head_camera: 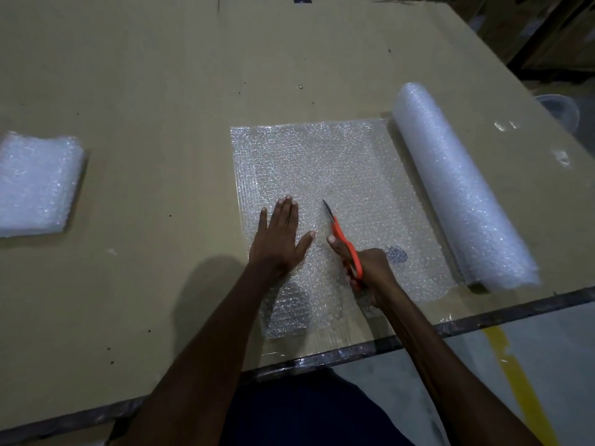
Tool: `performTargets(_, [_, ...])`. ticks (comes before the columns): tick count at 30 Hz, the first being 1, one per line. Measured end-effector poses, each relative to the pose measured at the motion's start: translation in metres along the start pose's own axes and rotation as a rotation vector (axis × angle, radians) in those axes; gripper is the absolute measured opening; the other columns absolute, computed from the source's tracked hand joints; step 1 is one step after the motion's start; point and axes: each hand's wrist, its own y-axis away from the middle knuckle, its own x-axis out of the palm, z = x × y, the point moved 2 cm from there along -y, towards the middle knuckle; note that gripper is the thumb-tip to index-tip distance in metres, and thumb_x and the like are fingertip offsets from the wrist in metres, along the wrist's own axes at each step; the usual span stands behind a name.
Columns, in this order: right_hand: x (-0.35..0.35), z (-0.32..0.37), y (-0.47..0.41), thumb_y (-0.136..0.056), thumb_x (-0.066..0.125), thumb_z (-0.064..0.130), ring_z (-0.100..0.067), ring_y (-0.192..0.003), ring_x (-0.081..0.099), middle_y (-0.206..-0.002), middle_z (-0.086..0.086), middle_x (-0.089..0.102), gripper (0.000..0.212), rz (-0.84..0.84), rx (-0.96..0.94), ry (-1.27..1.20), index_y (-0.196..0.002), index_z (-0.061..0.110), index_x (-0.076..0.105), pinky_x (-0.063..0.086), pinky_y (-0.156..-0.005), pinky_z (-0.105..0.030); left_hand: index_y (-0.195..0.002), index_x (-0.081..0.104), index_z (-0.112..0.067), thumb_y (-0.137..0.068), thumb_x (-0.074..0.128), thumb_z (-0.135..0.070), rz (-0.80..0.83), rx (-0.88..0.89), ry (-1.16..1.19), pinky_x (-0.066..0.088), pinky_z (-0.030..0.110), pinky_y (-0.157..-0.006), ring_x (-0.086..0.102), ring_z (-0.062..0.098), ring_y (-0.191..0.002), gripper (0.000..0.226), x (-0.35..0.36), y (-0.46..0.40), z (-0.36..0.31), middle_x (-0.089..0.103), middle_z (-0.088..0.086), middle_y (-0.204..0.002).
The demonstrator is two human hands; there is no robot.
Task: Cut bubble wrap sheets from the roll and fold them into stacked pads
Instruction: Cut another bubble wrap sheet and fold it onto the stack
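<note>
- A cardboard-covered counter [145, 91] fills most of the view; its near edge has a dark strip along it.
- A roll [457, 185] of bubble wrap lies on the right part of the counter, its length running from far-left to near-right.
- A sheet [322, 162] is unrolled from it to the left and lies flat on the counter, joined to the roll along its right side.
- The near end of the sheet reaches the counter's front edge.
- The left hand [278, 239] lies palm down on the sheet, fingers spread and flat; this grip is fully open and grasps nothing, only presses the wrap down.
- The right hand [367, 268] is closed around the orange handles of scissors [343, 239], thumb stretched forward beside the handle.
- The scissor blades point away from the person, tips over the sheet just right of the left hand's fingers; the blades look nearly shut.
- The sheet looks parted behind the scissors toward the near edge, though the clear wrap makes the cut line hard to trace.
- A folded pad [38, 185] of bubble wrap sits at the far left of the counter, well apart from the sheet; how many layers it has I cannot tell.
- A dark mark shows through the sheet just right of the right hand.
</note>
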Motion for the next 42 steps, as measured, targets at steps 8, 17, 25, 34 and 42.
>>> performTargets(8, [0.002, 0.003, -0.008, -0.070, 0.091, 0.048, -0.019, -0.041, 0.045, -0.055, -0.013, 0.054, 0.051, 0.031, 0.008, -0.059, -0.048, 0.013, 0.061, 0.032, -0.040, -0.022, -0.159, 0.015, -0.007, -0.088, 0.012, -0.072, 0.009, -0.005, 0.062, -0.011, 0.048, -0.120, -0.002, 0.022, -0.154, 0.096, -0.004, -0.007, 0.003, 0.003, 0.009, -0.167])
performTargets(17, [-0.001, 0.001, -0.007, -0.071, 0.091, 0.048, -0.020, -0.044, 0.047, -0.061, -0.017, 0.056, 0.050, 0.047, 0.029, -0.050, -0.065, 0.005, 0.067, 0.036, -0.042, -0.022, -0.158, 0.016, -0.007, -0.102, 0.021, -0.059, -0.036, -0.009, 0.065, -0.007, 0.050, -0.121, -0.002, 0.023, -0.154, 0.076, -0.024, -0.057, 0.025, 0.007, 0.009, -0.167])
performTargets(25, [0.000, 0.012, -0.011, -0.073, 0.090, 0.042, -0.019, -0.041, 0.045, -0.057, -0.018, 0.054, 0.049, 0.035, 0.020, -0.038, -0.067, 0.000, 0.066, 0.032, -0.039, -0.020, -0.159, 0.011, -0.006, -0.104, 0.021, -0.059, 0.003, 0.051, -0.017, -0.003, 0.049, -0.122, -0.001, 0.022, -0.154, 0.077, -0.017, -0.068, 0.044, 0.004, 0.011, -0.167])
performTargets(34, [0.009, 0.023, -0.015, -0.071, 0.089, 0.050, -0.019, -0.041, 0.047, -0.055, -0.015, 0.056, 0.052, 0.027, 0.025, 0.005, -0.058, 0.005, 0.065, 0.034, -0.039, -0.020, -0.160, 0.005, -0.009, -0.100, 0.009, -0.064, 0.021, 0.040, -0.001, -0.005, 0.047, -0.124, -0.006, 0.019, -0.154, 0.082, -0.015, -0.067, 0.045, -0.002, 0.008, -0.167])
performTargets(42, [0.013, 0.027, -0.021, -0.071, 0.090, 0.049, -0.020, -0.042, 0.046, -0.055, -0.013, 0.055, 0.051, 0.044, 0.040, -0.019, -0.061, 0.006, 0.065, 0.032, -0.040, -0.021, -0.160, 0.004, -0.010, -0.100, 0.011, -0.063, 0.018, 0.032, 0.006, -0.007, 0.046, -0.123, -0.007, 0.018, -0.154, 0.080, -0.017, -0.066, 0.044, -0.004, 0.008, -0.167])
